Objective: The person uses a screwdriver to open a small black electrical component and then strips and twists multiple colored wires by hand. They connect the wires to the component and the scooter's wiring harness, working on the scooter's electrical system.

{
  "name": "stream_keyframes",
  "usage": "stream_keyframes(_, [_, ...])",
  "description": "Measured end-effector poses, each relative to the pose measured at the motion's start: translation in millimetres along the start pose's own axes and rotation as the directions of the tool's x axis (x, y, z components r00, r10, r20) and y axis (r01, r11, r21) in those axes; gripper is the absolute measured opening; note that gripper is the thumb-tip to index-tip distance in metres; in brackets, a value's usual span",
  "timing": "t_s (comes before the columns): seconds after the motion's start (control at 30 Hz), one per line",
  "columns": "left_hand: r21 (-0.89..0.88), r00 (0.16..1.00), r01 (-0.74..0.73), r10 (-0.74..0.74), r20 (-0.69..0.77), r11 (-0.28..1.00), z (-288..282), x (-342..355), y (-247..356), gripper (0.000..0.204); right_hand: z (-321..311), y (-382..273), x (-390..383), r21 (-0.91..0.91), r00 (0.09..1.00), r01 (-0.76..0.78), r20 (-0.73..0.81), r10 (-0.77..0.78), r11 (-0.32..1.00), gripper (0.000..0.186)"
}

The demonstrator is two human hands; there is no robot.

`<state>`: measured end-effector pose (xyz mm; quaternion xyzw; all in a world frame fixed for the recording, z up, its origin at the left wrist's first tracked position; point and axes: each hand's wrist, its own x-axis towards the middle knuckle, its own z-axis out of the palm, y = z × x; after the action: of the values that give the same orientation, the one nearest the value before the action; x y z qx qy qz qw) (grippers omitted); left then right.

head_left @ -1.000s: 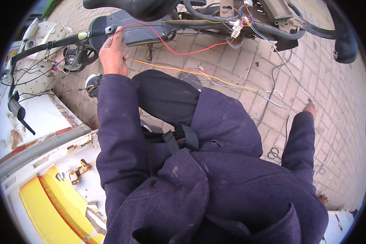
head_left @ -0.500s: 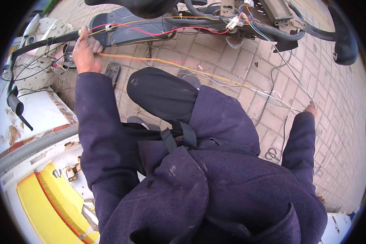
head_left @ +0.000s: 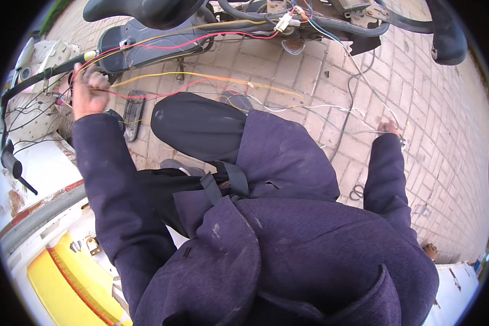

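Note:
My left hand (head_left: 90, 93) is raised at the upper left, beside a black bent bar (head_left: 43, 74). Its fingers are curled and partly blurred, closed around a red wire (head_left: 217, 35) and a yellow wire (head_left: 163, 36). Both wires run from a white connector (head_left: 283, 22) on a frame of black tubes (head_left: 331, 23), and more red and yellow lengths trail from the hand toward the right. Far to the right, low over the paving, my right hand (head_left: 388, 127) is closed on thin whitish wires (head_left: 367, 81); its fingertips are hard to make out.
A black saddle (head_left: 146, 11) and a dark footboard (head_left: 146, 46) stand at the far side. A black pedal (head_left: 133, 117) is near my left sleeve. White panels (head_left: 49, 168) and a yellow panel (head_left: 65, 277) lie at left. Dark cable (head_left: 349, 108) crosses the brick paving (head_left: 445, 179).
The whole view has shifted, with things sliding left and up. My left hand has come nearer, away from the bar. The yellow wire has swung, its end now lying apart from the white wires.

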<state>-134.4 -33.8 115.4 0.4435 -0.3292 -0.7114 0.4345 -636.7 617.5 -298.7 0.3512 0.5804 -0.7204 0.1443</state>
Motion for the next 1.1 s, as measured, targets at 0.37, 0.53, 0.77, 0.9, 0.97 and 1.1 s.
stream_keyframes(0.37, [0.254,0.855,-0.249,0.089,0.511,0.935,41,-74,-3,0.013,33,71,-73,-0.879,0.879,0.476,0.475,0.028,-0.020,0.095])
stream_keyframes(0.53, [0.211,0.781,-0.129,-0.032,0.624,0.969,88,-106,-22,0.033,147,45,-262,-0.330,0.262,0.842,0.942,0.212,0.426,0.044])
stream_keyframes(0.77, [0.004,0.847,-0.040,0.031,0.530,0.999,142,-161,-60,0.012,279,59,-511,0.364,-0.298,0.858,0.928,-0.224,0.364,0.042])
stream_keyframes(0.9, [0.130,0.822,-0.322,0.208,0.530,0.938,144,-159,-68,0.034,297,62,-530,0.178,-0.207,0.600,0.976,-0.063,0.780,0.046])
stream_keyframes(0.97, [0.189,0.665,-0.661,0.450,0.596,0.726,128,-152,-77,0.073,299,49,-529,0.203,-0.205,0.658,0.975,-0.088,0.725,0.049])
stream_keyframes(1.1, [0.176,0.654,-0.566,0.309,0.691,0.806,94,-143,-113,0.117,311,9,-541,0.269,-0.183,0.426,0.961,-0.209,0.864,0.055])
